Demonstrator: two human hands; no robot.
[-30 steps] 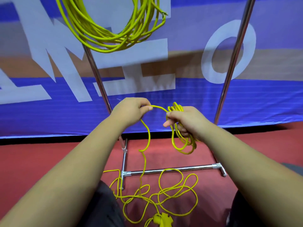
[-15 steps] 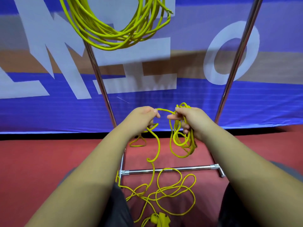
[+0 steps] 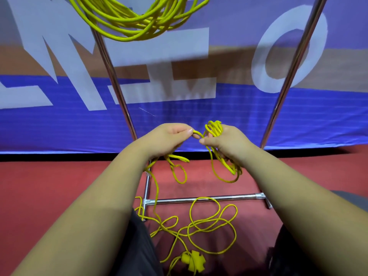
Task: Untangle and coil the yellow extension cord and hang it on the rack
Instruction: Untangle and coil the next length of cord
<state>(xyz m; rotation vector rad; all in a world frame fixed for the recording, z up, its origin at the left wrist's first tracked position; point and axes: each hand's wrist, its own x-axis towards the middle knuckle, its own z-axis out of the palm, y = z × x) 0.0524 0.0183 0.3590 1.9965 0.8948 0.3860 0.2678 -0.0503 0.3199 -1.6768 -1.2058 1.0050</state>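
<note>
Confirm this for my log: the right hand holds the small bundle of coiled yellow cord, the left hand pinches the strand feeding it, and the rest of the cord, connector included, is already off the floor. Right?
Not quite. The head view shows the right hand holding the coiled bundle and the left hand pinching the strand, but the rest of the cord lies in loose loops on the red floor, with the connector among them.

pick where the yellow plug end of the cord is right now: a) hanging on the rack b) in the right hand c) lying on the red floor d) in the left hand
c: the yellow plug end lies on the red floor at the bottom of the view, below the loose loops, while the right hand holds a small coil and the left hand pinches a strand of cord.
</note>
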